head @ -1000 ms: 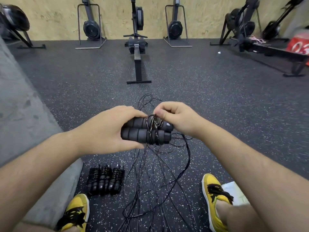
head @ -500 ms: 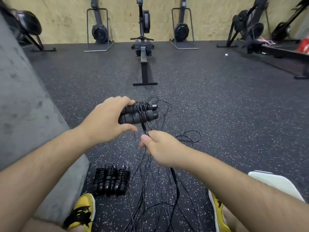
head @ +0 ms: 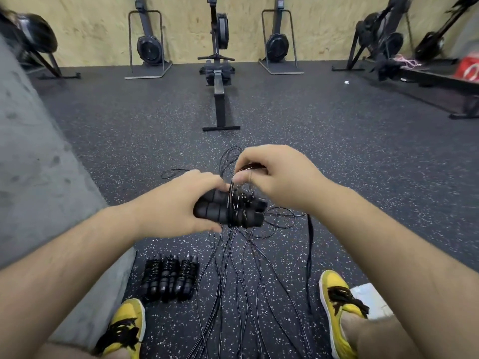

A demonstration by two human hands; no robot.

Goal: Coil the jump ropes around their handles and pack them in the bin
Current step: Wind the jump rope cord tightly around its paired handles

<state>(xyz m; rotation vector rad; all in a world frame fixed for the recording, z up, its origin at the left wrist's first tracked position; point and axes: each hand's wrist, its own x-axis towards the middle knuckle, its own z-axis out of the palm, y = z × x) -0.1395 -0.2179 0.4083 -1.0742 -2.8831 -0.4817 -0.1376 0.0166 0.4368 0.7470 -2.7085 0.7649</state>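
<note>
Right hand (head: 281, 177) back above handles (head: 220, 212)

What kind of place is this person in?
Most likely a gym. A rowing machine stands on the speckled rubber floor, more exercise machines line the wooden wall, and jump ropes lie tangled on the floor.

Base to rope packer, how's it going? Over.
Left hand grips the paired handles. Right hand pinches the cord above them, few wraps on. Loose cords tangled on the floor below. Three coiled ropes aside.
</note>
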